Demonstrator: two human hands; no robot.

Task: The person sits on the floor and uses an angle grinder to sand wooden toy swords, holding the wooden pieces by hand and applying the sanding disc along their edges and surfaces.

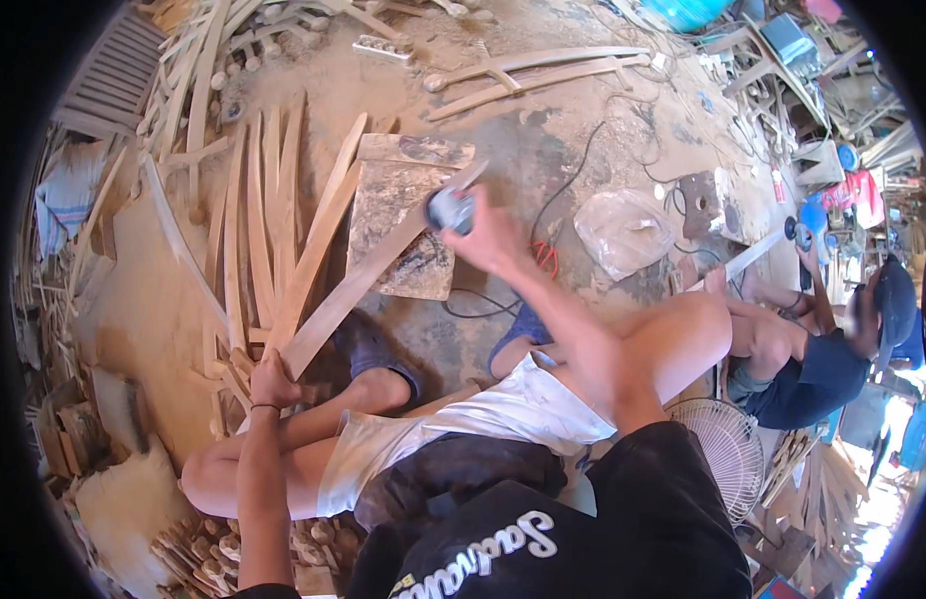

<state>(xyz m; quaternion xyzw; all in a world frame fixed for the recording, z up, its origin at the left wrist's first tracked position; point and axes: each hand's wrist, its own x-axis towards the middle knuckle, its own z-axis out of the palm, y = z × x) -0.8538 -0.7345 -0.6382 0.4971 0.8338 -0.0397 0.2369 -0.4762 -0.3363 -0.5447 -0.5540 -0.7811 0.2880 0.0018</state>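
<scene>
A long, slightly curved wooden slat (361,287) lies slantwise over a low, dusty wooden block (423,270). My left hand (272,381) is closed round the slat's near end, beside my shin. Toward the far end, my right hand (491,238) grips a small grey power sander (450,211) from the right side. Its dark round disc sits against the slat's upper face, and pale dust blurs the air just beyond. My fingertips on the sander are partly hidden. Several similar wooden slats (266,215) lean together just left of the block.
Further wooden parts (533,75) lie on the dusty floor ahead. A clear plastic bag (623,232) and a black cable (573,180) are right of the block. At the right, another person (822,349) works a slat with a similar tool. A fan (720,457) stands by my right side.
</scene>
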